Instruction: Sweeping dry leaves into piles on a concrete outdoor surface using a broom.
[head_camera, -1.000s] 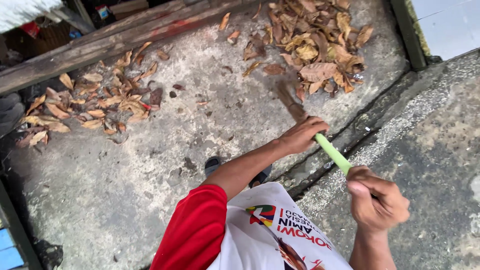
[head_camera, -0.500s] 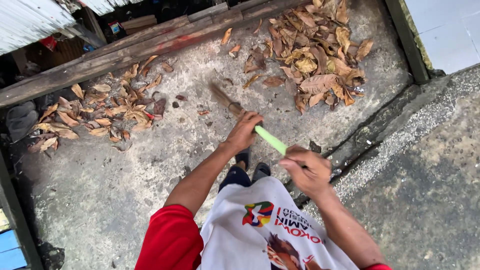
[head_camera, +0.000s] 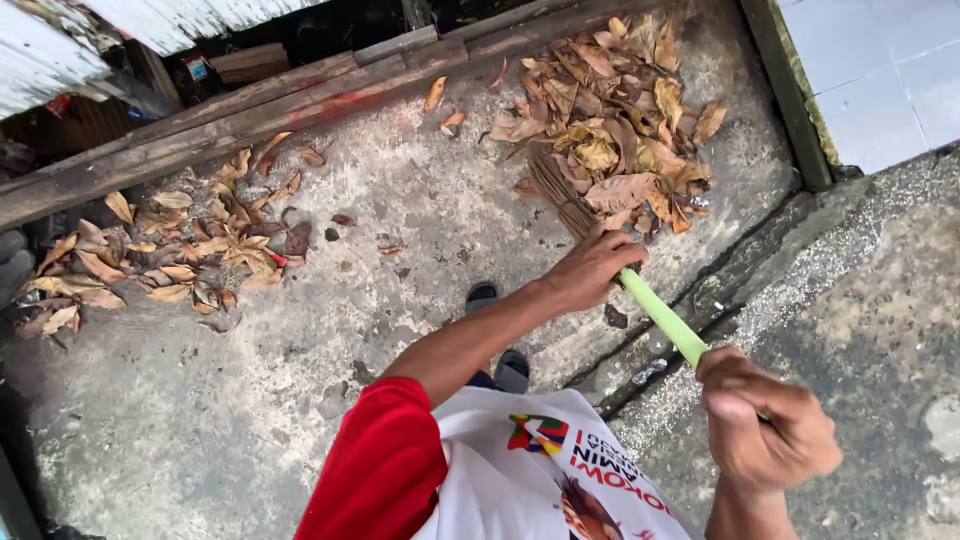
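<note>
While the head view looks down, the left hand (head_camera: 595, 270) is clenched low on the green broom handle (head_camera: 663, 318) and the right hand (head_camera: 770, 425) is clenched near its upper end. The broom's brown bristles (head_camera: 560, 190) rest against the large leaf pile (head_camera: 610, 125) on the concrete floor (head_camera: 200, 400). A smaller leaf heap (head_camera: 170, 250) lies well apart beside a wooden beam (head_camera: 200, 130).

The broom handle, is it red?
No, the broom handle is light green, gripped by the left hand and the right hand.
</note>
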